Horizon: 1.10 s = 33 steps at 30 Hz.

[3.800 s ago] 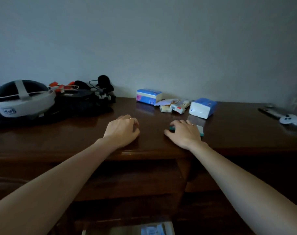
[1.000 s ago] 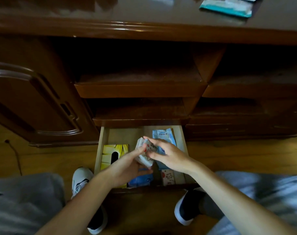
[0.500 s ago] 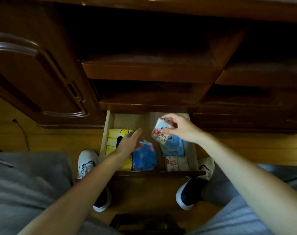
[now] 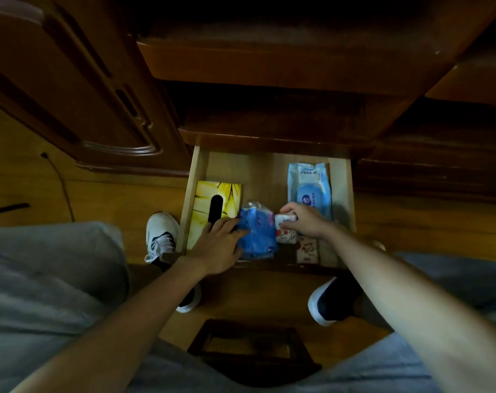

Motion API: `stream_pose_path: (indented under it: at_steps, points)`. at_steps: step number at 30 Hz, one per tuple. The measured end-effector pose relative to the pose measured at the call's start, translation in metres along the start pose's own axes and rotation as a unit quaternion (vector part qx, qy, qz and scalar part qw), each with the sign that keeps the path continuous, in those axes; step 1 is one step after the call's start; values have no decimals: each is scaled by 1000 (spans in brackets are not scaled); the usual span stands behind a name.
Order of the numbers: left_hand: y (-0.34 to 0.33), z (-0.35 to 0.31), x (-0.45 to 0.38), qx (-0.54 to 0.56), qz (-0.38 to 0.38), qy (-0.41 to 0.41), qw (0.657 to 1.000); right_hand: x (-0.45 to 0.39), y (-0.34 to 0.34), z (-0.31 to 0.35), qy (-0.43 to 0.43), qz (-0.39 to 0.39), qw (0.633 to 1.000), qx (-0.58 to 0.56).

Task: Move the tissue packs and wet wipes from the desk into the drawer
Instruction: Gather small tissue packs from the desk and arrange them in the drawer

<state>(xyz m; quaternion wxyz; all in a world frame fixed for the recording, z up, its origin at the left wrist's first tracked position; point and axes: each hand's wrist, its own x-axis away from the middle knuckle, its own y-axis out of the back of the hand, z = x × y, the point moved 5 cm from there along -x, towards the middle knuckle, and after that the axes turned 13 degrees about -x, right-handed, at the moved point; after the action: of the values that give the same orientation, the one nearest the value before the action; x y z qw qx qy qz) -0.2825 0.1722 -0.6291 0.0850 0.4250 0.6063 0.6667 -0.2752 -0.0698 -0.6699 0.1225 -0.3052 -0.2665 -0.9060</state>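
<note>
drawer: pulled open below the dark wooden desk front; it is taken as the landmark for all places here.
contents: a yellow tissue box is laid along the drawer's left wall; a blue tissue pack is set mid-drawer near the front; a wet wipes pack is laid along the right wall toward the back; a small patterned pack is seen at the front right corner.
right hand: fingers are curled round a small white tissue pack, held low in the drawer, just right of the blue pack.
left hand: fingers are laid straight against the blue pack's left side, nothing is gripped.
tabletop: not in view, so what is left there cannot be told.
risk: the white pack could be dropped onto the blue pack's sloping top and slide or stand proud, so that it is caught when the drawer is shut; the blue pack could be shoved sideways by the left hand.
</note>
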Motion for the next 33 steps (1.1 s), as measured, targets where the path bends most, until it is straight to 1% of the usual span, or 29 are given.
stream_pose_path:
  at_steps: [6, 8, 10, 11, 12, 13, 14, 15, 16, 17, 18, 20, 22, 23, 24, 25, 28, 30, 31, 32, 33]
  points:
    - [-9, -1, -5, 6, 4, -4, 1000, -11, 5, -4, -18, 24, 994, -108]
    - [-9, -1, -8, 8, 1, -4, 1000, -11, 4, -3, -17, 29, 992, -122]
    - [-8, -1, -9, 11, -4, -4, 1000, -8, 1, -5, 0, 26, 994, -103]
    - [-8, -1, -10, 10, -3, -5, 1000, -5, -2, -7, 16, 26, 998, -62]
    - [-9, -1, -10, 8, 0, -6, 1000, -1, -6, -9, 31, 29, 999, 13]
    - [-10, -1, -9, 2, 4, -8, 1000, 3, -11, -12, 44, 30, 992, 116]
    - [-10, -2, -10, -5, 10, -12, 1000, 6, -15, -15, 61, 20, 971, 231]
    - [-11, -3, -10, -12, 19, -15, 1000, 7, -20, -16, 84, 7, 940, 332]
    - [-13, -5, -10, -17, 33, -17, 999, 8, -25, -16, 106, -3, 910, 401]
    - [-14, -7, -11, -18, 49, -18, 998, 8, -29, -14, 125, -9, 892, 435]
    - [-16, -9, -12, -14, 67, -16, 998, 9, -32, -11, 139, -12, 885, 444]
    - [-19, -12, -12, -2, 97, -12, 995, 9, -32, -10, 145, -10, 896, 420]
    - [-19, -13, -12, 10, 109, -7, 994, 10, -29, -14, 124, 7, 909, 397]
    - [-18, -14, -12, 14, 109, -4, 994, 11, -28, -16, 115, 18, 910, 399]
    - [-15, -15, -12, 13, 99, -1, 995, 12, -28, -17, 108, 25, 909, 401]
    - [-10, -16, -12, 4, 73, 0, 997, 13, -27, -18, 105, 26, 910, 401]
    - [10, -24, -13, -52, -62, -3, 997, 15, -26, -18, 107, 7, 914, 391]
    - [19, -36, -20, -82, -124, -34, 988, 17, -26, -18, 109, -18, 923, 369]
    - [22, -43, -26, -101, -137, -57, 984, 18, -25, -18, 102, -26, 927, 359]
    - [22, -49, -33, -122, -131, -80, 980, 19, -25, -19, 96, -29, 930, 355]
    - [20, -55, -39, -145, -108, -98, 979, 20, -23, -20, 93, -29, 930, 354]
